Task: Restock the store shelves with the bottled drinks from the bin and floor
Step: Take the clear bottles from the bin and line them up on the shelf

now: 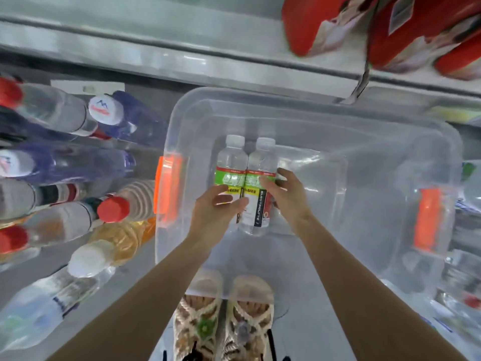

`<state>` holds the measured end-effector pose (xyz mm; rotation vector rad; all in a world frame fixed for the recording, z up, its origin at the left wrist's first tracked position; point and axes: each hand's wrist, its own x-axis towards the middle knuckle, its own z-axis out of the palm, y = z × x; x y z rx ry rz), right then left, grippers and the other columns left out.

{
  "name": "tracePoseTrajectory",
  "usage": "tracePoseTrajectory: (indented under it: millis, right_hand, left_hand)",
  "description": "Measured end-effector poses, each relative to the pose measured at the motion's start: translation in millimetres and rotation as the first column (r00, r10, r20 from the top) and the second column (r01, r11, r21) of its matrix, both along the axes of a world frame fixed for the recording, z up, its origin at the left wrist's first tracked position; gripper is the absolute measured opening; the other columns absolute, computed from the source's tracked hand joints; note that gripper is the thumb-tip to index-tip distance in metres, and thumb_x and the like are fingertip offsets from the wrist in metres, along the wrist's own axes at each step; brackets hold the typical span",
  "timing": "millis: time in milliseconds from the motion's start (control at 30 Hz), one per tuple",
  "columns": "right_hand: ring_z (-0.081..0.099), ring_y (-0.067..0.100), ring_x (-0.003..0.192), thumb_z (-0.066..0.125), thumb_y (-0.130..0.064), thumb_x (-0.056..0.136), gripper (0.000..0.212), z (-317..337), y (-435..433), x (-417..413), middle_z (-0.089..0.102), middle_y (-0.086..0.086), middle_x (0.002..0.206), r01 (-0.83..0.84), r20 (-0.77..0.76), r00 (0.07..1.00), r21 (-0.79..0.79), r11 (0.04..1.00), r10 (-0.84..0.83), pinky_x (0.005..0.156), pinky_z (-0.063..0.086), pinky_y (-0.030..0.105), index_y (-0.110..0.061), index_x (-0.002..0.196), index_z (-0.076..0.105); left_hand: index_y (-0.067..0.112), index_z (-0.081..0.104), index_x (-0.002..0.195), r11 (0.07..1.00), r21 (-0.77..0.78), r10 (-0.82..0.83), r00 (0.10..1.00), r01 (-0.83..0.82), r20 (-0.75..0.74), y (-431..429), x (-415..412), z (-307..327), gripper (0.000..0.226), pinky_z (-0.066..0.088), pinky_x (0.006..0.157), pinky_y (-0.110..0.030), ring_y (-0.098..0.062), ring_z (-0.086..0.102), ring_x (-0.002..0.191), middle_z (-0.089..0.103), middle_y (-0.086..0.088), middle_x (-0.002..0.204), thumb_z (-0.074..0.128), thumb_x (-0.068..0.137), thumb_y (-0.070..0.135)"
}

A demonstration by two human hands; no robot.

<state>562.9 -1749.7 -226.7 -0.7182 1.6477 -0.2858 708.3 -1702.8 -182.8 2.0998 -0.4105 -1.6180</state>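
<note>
Bin point(182, 113) nearly empty: only left bottle point(231, 162) and right bottle point(261, 162) lie in it, touching. Left hand point(213, 217) curls round one, right hand point(289, 199) the other. Floor bottles point(65, 220) at left not yet on the far shelf point(156, 58).
</note>
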Motion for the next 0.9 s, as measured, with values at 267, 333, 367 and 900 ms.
tracePoseTrajectory:
  millis: [267, 333, 367, 900]
  right_hand:
    - [0.068, 0.012, 0.083, 0.081, -0.031, 0.075, 0.037, -25.1, -10.3, 10.1, 0.070, -0.006, 0.091, -0.022, -0.031, 0.999, -0.031, 0.999, 0.021, 0.074, 0.055, 0.028, -0.018, 0.102, 0.060]
    - [0.070, 0.017, 0.086, 0.081, -0.026, 0.074, 0.037, -16.8, -10.0, 7.8, 0.071, 0.000, 0.095, 0.007, -0.012, 1.000, -0.030, 1.000, -0.007, 0.080, 0.057, 0.036, -0.016, 0.103, 0.062]
    - [0.070, 0.019, 0.087, 0.082, -0.025, 0.074, 0.035, -9.0, -9.8, 5.1, 0.072, 0.002, 0.096, 0.018, 0.001, 1.000, -0.030, 0.999, -0.018, 0.082, 0.057, 0.038, -0.016, 0.102, 0.063]
    - [0.071, 0.008, 0.077, 0.074, -0.014, 0.081, 0.024, 402.3, -31.9, 2.2, 0.073, 0.000, 0.092, -0.138, 0.206, 0.961, -0.231, 0.963, 0.187, 0.064, 0.056, 0.024, -0.015, 0.104, 0.067]
  left_hand:
    - [0.017, 0.064, 0.110, 0.999, -0.023, -0.022, 1.000, 0.022, 0.012, -1.7, 1.3, -11.0, 0.035, 0.047, 0.064, -0.012, -0.001, 0.062, 0.074, 0.070, -0.004, 0.100, 0.077, 0.076, 0.016]
    - [0.018, 0.063, 0.110, 1.000, -0.029, -0.010, 1.000, 0.010, 0.001, -1.5, 3.2, -4.1, 0.036, 0.047, 0.067, -0.014, -0.003, 0.062, 0.077, 0.069, -0.004, 0.101, 0.077, 0.076, 0.017]
    - [0.019, 0.062, 0.109, 1.000, -0.024, 0.000, 1.000, 0.000, -0.007, -1.1, 4.2, 2.9, 0.036, 0.048, 0.069, -0.017, -0.005, 0.062, 0.079, 0.068, -0.004, 0.101, 0.078, 0.076, 0.017]
    - [0.023, 0.058, 0.111, 0.970, -0.224, -0.140, 0.973, 0.097, -0.183, -2.2, 20.3, 341.6, 0.050, 0.049, 0.071, -0.021, -0.017, 0.063, 0.094, 0.066, -0.001, 0.101, 0.084, 0.069, 0.019]
